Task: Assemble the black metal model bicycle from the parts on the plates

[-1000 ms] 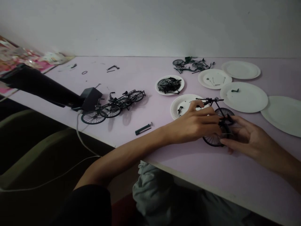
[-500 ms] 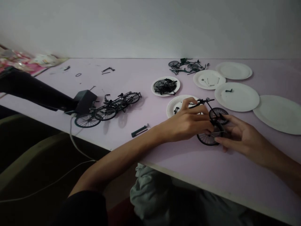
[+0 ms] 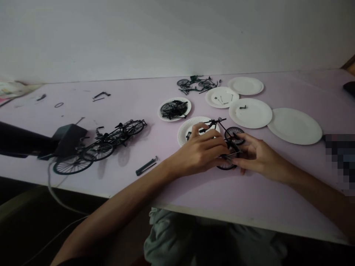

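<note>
Both my hands hold a small black model bicycle (image 3: 226, 142) above a paper plate (image 3: 188, 129). My left hand (image 3: 201, 151) grips its frame from the left, with fingers curled below the handlebar. My right hand (image 3: 257, 155) pinches the wheels' middle area from the right. The bicycle stands upright, and the fingers hide part of its frame. A thin metal piece shows between my hands. On the plate under the model lies a small black part (image 3: 188, 136).
Several paper plates stand on the lilac table (image 3: 277, 184), some holding black parts (image 3: 174, 109) or screws (image 3: 222, 97). Two finished model bicycles (image 3: 116, 135) stand left, beside a black box (image 3: 69, 140). A loose parts pile (image 3: 195, 84) lies at the back.
The view has swung, so the table contents sit further left and lower in the picture. Both hands stay on the model bicycle, with little visible change in grip.
</note>
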Action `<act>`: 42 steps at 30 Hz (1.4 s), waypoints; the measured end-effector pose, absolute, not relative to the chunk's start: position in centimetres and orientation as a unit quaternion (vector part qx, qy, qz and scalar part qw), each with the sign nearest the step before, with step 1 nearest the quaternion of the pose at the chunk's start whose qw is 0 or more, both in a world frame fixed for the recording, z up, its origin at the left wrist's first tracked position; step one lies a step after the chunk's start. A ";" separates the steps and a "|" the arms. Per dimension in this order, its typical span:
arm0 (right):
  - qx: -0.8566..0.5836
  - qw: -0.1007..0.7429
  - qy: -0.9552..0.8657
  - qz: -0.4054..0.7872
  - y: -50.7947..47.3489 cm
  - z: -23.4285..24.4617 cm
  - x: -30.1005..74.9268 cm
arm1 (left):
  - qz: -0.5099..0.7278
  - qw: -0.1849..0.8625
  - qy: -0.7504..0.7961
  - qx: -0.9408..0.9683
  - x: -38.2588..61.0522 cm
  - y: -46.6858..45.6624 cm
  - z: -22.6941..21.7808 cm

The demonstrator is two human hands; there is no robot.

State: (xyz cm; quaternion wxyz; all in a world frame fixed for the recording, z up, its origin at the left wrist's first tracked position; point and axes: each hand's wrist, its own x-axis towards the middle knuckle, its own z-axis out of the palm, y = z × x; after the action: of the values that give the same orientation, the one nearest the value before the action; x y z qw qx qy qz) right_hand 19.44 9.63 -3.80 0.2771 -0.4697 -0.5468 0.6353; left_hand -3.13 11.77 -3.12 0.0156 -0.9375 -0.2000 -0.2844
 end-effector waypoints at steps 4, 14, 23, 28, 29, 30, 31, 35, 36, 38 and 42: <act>-0.463 0.278 -0.546 0.640 9.5 -3.6 19.5 | -0.308 -0.005 -0.223 -0.925 -2.2 11.2 -3.5; -0.454 0.267 -0.563 0.637 9.7 -3.5 19.8 | -0.323 -0.110 -0.254 -0.905 -2.0 10.9 -3.9; -0.445 0.259 -0.563 0.647 9.9 -3.1 19.8 | -0.321 -0.112 -0.232 -0.911 -2.1 10.8 -3.9; -0.447 0.253 -0.564 0.647 9.8 -3.2 19.8 | -0.314 -0.131 -0.236 -0.910 -2.2 10.7 -3.8; -0.447 0.254 -0.562 0.648 9.8 -3.2 19.8 | -0.316 -0.136 -0.235 -0.909 -2.2 10.6 -3.8; -0.448 0.256 -0.559 0.649 9.8 -3.3 19.9 | -0.318 -0.141 -0.234 -0.908 -2.2 10.7 -3.8; -0.450 0.259 -0.556 0.649 9.9 -3.3 19.9 | -0.321 -0.144 -0.233 -0.907 -2.1 10.7 -3.7; -0.449 0.258 -0.554 0.653 10.3 -4.0 20.4 | -0.328 -0.129 -0.227 -0.908 -1.8 10.8 -3.7; -0.442 0.252 -0.558 0.655 10.4 -4.1 20.5 | -0.327 -0.122 -0.222 -0.911 -1.8 10.8 -3.8; -0.440 0.249 -0.564 0.653 10.4 -4.3 20.5 | -0.326 -0.106 -0.213 -0.915 -1.8 10.9 -3.9; -0.459 0.280 -0.562 0.628 10.1 -4.2 20.0 | -0.305 -0.095 -0.214 -0.923 -2.1 11.0 -3.9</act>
State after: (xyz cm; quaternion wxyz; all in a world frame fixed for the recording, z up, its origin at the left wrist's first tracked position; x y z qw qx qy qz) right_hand 19.99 10.09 -4.19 0.2804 -0.4593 -0.5622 0.6280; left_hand -2.09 10.97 -3.93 -0.0946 -0.9233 -0.2140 -0.3046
